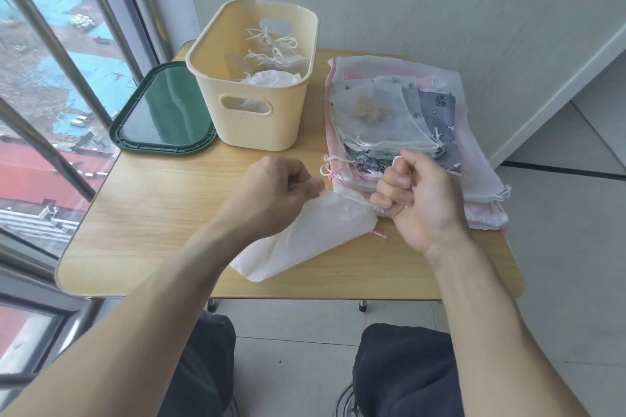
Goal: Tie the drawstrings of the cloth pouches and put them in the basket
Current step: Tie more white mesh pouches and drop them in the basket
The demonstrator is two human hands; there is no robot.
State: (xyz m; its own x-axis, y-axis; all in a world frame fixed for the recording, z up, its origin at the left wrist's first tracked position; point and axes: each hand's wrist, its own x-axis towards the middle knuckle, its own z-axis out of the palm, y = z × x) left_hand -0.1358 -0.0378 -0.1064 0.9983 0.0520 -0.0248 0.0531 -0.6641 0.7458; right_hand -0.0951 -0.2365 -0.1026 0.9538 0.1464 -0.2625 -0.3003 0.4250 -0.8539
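Head view is showing a person sitting at a wooden table (142,213), working on a white pouch (315,234) that is lying near the table's front edge. The left hand (274,193) is pinching the pouch's top corner between thumb and fingers. The right hand (420,196) is curling into a fist at the pouch's mouth, gripping a white drawstring (397,158) looping over its index finger. The cream basket (257,132) is standing behind, holding tied pouches. A stack of pouches (406,125) is lying to its right, a green lid (162,112) to its left.
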